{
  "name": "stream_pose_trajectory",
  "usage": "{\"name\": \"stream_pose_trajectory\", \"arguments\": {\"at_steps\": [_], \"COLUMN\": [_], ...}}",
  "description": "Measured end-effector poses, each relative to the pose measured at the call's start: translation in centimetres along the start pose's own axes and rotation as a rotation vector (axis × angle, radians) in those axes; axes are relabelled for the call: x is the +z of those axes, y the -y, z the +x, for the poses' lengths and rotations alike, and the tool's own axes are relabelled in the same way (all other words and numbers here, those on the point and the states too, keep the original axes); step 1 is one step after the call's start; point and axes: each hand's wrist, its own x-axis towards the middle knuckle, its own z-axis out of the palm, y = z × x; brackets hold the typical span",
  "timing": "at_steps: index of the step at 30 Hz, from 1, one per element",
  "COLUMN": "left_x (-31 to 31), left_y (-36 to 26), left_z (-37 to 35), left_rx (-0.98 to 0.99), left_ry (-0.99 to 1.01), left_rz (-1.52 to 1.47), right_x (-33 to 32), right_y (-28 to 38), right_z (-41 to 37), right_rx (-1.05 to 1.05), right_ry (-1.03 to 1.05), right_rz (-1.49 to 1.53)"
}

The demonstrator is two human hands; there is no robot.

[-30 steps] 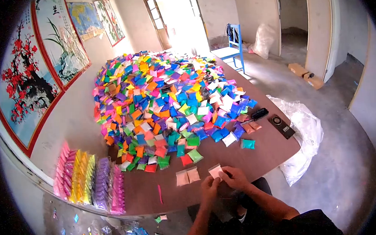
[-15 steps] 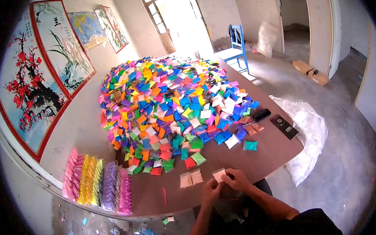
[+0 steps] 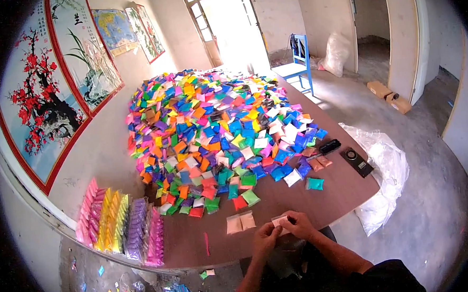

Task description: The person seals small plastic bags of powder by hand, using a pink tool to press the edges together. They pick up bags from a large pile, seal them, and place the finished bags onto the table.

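At the near edge of the brown table [image 3: 334, 196], the left hand [image 3: 265, 237] and the right hand [image 3: 300, 225] were drawn together, the fingers of both pinched on one pale peach packet [image 3: 278, 221] held just above the wood, close to the person's body. Two matching peach packets [image 3: 240, 222] lay flat side by side just to the left of it, apart from the hands. Beyond them the big heap of coloured packets [image 3: 217, 125] ran toward the far end of the table, its loose fringe of red and green ones lying near the peach pair. A lone teal packet [image 3: 315, 183] sat toward the right edge, near a black device [image 3: 357, 161], and sorted rows of pink, yellow and purple packets [image 3: 121, 223] lined the left edge. Judging from the grip, the thin packet could tear or spill if the fingers pulled apart too hard. Held so close to the near edge, it could also slip down into the lap or onto the floor, where scraps [image 3: 204, 273] already lay.
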Motion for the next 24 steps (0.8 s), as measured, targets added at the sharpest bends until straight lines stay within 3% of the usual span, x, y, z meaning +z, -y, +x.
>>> {"name": "stream_pose_trajectory", "arguments": {"at_steps": [4, 6, 10, 12, 16, 24], "left_x": [0.4, 0.5, 0.1, 0.0, 0.0, 0.4], "left_y": [-0.8, 0.3, 1.6, 2.1, 2.1, 1.7], "left_z": [-0.2, 0.4, 0.8, 0.8, 0.6, 0.8], "left_rx": [-0.016, -0.010, -0.051, 0.038, -0.001, 0.001], "left_ry": [-0.016, -0.097, -0.058, -0.074, -0.065, -0.095], "left_rz": [0.037, 0.060, -0.061, 0.013, 0.100, -0.142], "right_x": [-0.1, -0.1, -0.2, -0.1, 0.1, -0.1], "right_y": [0.5, 0.2, 0.7, 0.4, -0.1, 1.1], "right_z": [-0.3, 0.0, -0.3, -0.2, -0.3, -0.4], "right_rx": [0.025, -0.013, -0.051, -0.069, -0.045, -0.156], "right_ry": [-0.016, -0.003, 0.000, -0.027, -0.047, -0.047], "right_rz": [0.152, 0.129, 0.093, 0.096, 0.142, 0.029]}}
